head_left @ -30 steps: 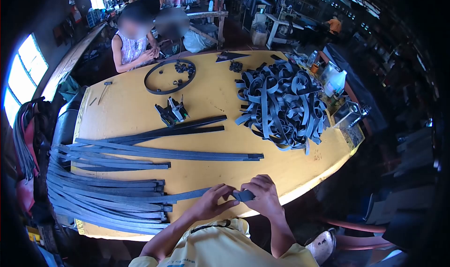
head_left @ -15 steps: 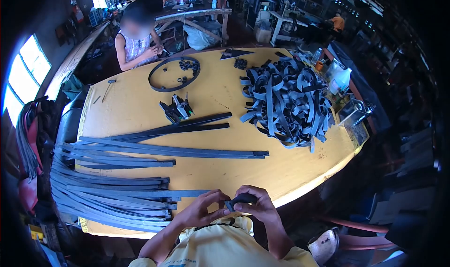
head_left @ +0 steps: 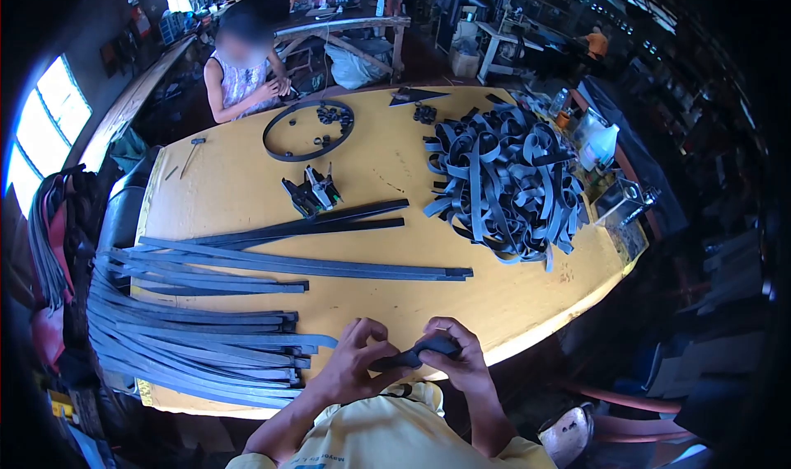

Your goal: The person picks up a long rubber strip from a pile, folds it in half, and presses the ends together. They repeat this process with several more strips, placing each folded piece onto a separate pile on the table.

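Close to my body, a dark strap [head_left: 405, 359] spans the short gap between my two hands. My left hand [head_left: 356, 363] pinches its left part, the fingers bent over it. Around its thicker, folded or coiled end, my right hand [head_left: 463, 360] is closed with the thumb on top. Just left of my left hand, one strap end [head_left: 321, 340] juts out from a large bundle of long dark straps [head_left: 206, 329] lying on the yellow table [head_left: 412, 304]. My fingers hide parts of the held strap.
A heap of curled straps [head_left: 503, 185] covers the table's right side. Hand tools [head_left: 311, 193] lie mid-table near a strap loop [head_left: 265, 139] around small dark pieces. A hammer [head_left: 191, 154] rests at the left. Across the table sits another person [head_left: 243, 82]; bottles [head_left: 600, 146] stand right.
My hands have moved slightly apart, and more of the strap shows between them. My left hand has shifted a little left, with its fingers raised. The other person stays in place.
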`<state>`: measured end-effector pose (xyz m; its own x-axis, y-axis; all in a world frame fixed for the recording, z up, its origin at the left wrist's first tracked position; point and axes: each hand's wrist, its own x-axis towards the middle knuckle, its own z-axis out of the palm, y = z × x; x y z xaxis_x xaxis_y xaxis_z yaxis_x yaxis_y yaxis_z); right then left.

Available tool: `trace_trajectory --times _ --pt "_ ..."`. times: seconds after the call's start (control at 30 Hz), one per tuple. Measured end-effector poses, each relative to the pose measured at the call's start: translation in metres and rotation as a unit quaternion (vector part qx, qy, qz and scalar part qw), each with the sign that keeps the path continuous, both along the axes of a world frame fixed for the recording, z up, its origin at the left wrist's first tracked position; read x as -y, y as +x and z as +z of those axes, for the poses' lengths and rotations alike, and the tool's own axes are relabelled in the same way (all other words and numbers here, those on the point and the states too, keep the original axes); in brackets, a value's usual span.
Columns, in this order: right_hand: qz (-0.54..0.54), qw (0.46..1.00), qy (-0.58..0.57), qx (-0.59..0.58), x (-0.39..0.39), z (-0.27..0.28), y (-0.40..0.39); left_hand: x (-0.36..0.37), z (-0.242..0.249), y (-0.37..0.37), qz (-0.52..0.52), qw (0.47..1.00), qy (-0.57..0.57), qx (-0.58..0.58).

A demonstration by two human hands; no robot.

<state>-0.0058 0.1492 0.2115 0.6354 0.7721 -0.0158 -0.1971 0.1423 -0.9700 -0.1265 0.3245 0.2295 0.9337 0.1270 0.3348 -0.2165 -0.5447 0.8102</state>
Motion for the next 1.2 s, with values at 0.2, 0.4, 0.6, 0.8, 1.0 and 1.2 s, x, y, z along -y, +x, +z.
trace_trajectory --times 0.2,0.4,0.6,0.8,1.0,1.2 --pt "-0.047 0.993 -0.061 0.086 0.003 -0.007 0.006 0.004 -0.008 0.003 0.002 0.995 -0.01 -0.097" --pt "-0.336 0.939 -0.072 -0.021 0.082 -0.049 0.082 -0.088 -0.085 -0.053 0.184 0.973 0.039 -0.133" --pt "-0.51 0.84 -0.18 -0.048 0.227 -0.153 0.144 -0.2 -0.039 -0.167 0.413 0.876 0.192 -0.159" --pt "-0.561 0.788 -0.238 -0.092 0.29 -0.197 0.153 -0.245 0.004 -0.218 0.467 0.829 0.305 -0.021" --pt "-0.491 0.812 -0.31 -0.063 0.297 -0.258 0.184 -0.291 0.057 -0.208 0.356 0.817 0.45 0.057" --pt "-0.288 0.953 -0.002 -0.089 0.077 -0.239 0.175 -0.464 0.032 -0.231 0.581 0.472 0.655 -0.107"
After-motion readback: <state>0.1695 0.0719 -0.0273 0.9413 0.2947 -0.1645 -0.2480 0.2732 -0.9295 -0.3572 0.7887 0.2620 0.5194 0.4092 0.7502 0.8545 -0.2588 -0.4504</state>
